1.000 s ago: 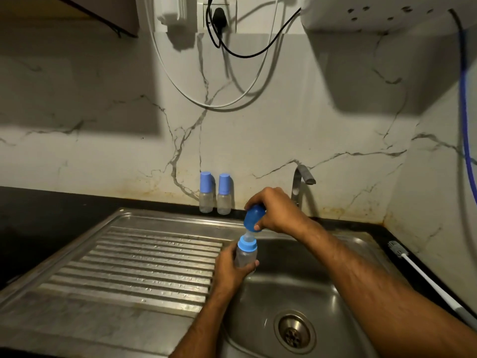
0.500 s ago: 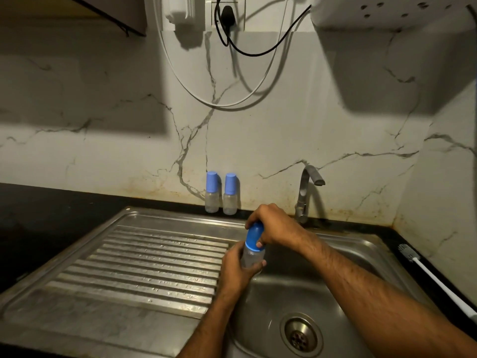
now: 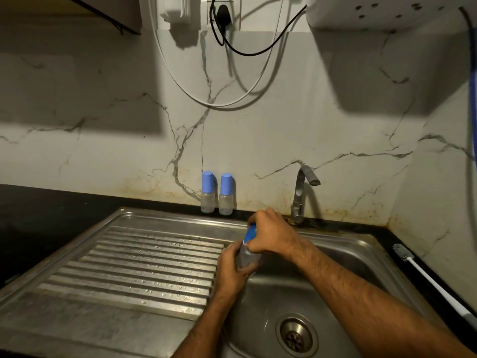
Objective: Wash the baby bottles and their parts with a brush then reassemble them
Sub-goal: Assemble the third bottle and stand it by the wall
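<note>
Head view: left hand (image 3: pixel 232 270) grips bottle (image 3: pixel 246 258), right hand (image 3: pixel 271 233) grips its blue cap (image 3: pixel 251 233).

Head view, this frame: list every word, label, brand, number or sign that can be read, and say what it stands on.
None can be read.
The two capped bottles by the wall: no print legible.
The bottle in hand: any marks blurred.
Socket plate and white appliance: no lettering shows.
</note>
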Demonstrator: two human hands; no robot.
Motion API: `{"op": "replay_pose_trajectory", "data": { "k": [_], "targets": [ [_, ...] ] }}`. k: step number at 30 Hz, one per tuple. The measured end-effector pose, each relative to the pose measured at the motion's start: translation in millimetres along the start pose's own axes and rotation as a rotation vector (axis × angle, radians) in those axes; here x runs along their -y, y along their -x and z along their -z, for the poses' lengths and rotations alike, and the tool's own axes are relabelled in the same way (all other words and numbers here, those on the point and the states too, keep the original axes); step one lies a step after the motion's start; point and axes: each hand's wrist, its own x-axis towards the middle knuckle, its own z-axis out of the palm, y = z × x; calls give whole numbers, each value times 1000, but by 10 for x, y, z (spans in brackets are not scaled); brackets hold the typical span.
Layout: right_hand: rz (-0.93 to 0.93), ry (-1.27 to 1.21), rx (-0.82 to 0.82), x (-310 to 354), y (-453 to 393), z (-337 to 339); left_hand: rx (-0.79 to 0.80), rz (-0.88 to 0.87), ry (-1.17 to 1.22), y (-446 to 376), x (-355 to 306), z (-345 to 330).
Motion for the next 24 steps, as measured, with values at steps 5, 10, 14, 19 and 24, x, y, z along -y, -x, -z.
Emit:
{"op": "replay_pose_trajectory", "data": {
  "k": [5, 10, 14, 19, 24],
  "targets": [
    [-17, 59, -10, 19, -17, 1, 35, -13, -5, -5, -16, 8],
    [70, -16, 73, -11, -62, 152, 56, 21, 17, -45, 3, -2],
    [131, 41, 138, -43, -49, 199, 44, 24, 20, -41, -1, -21],
    [95, 21, 44, -17, -35, 135, 20, 25, 58, -5, -62, -3],
    [-40, 26, 20, 8, -1, 41, 19, -14, 47, 28, -82, 20]
  ]
}}
